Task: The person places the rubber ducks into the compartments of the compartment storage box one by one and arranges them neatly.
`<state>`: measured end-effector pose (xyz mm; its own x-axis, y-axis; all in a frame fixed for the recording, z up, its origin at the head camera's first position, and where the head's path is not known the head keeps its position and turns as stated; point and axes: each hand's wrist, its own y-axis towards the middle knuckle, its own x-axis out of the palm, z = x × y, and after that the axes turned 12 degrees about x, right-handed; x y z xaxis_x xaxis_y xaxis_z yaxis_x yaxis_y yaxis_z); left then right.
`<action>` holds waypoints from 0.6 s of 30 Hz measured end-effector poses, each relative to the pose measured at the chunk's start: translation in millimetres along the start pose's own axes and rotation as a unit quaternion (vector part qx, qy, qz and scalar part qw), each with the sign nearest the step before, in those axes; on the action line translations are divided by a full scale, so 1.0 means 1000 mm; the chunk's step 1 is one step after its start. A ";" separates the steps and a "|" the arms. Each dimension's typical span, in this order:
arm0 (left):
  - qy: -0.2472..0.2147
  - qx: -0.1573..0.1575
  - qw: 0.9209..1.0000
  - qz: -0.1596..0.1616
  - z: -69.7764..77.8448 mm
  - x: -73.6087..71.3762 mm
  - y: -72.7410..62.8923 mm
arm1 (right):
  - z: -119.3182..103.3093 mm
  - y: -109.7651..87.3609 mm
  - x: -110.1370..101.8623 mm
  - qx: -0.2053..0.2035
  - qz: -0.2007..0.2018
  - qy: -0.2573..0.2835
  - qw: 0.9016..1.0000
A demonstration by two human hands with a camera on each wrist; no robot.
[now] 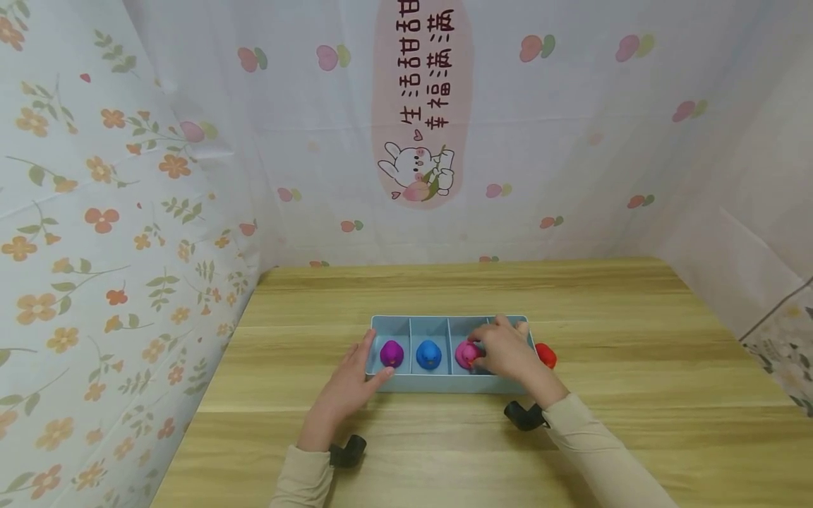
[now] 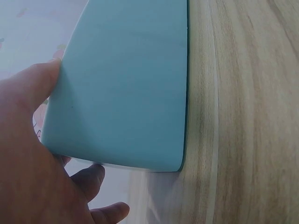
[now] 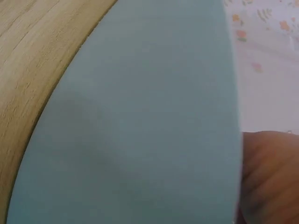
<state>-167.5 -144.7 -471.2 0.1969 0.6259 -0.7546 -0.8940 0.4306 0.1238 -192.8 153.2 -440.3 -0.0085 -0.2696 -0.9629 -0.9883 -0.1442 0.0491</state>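
A light blue four-compartment box (image 1: 432, 383) lies on the table. From left to right sit a purple toy duck (image 1: 391, 353), a blue toy duck (image 1: 428, 354) and a pink toy duck (image 1: 466, 354), one per compartment. My left hand (image 1: 348, 386) holds the box's left end, its thumb at the front rim and its fingers along the end wall. Reaching into the third compartment, my right hand (image 1: 506, 351) pinches the pink duck. That hand largely covers the fourth compartment. In the right wrist view the box wall hides the fingertips and the duck.
A red object (image 1: 545, 355) rests on the table just right of the box, partly behind my right wrist. Black camera mounts (image 1: 348, 451) sit at both wrists. The wooden table (image 1: 432, 451) meets patterned cloth (image 1: 305, 176) at the back and sides.
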 end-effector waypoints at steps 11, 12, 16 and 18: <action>-0.001 -0.007 1.000 -0.004 -0.001 0.001 0.000 | 0.008 -0.005 -0.018 -0.009 -0.020 0.043 0.999; -0.001 -0.007 1.000 -0.004 -0.001 0.001 0.000 | 0.009 -0.006 -0.020 -0.008 -0.019 0.047 0.999; -0.001 -0.007 1.000 -0.001 -0.001 0.000 0.001 | 0.012 -0.008 -0.028 0.001 -0.018 0.066 0.998; 0.000 -0.007 1.000 -0.002 -0.001 0.000 0.001 | 0.016 -0.009 -0.030 0.005 -0.017 0.075 0.997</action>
<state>-168.5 -144.6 -472.0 0.2003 0.6242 -0.7551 -0.8987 0.4239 0.1120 -186.3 177.6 -415.7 0.0465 -0.4046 -0.9133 -0.9892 -0.1457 0.0142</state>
